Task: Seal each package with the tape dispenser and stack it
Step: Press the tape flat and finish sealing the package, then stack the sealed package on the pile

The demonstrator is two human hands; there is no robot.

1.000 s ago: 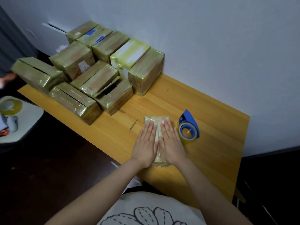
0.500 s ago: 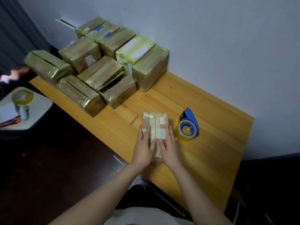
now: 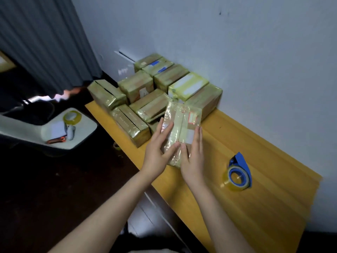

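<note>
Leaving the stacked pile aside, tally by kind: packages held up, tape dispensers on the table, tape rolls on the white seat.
Held package: 1
Tape dispenser: 1
Tape roll on the white seat: 1
Total: 3

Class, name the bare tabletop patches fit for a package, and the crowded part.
Bare wood between the tape dispenser and the stacked boxes, beside the wall; also the near right end of the table. Crowded: the far left end.
</note>
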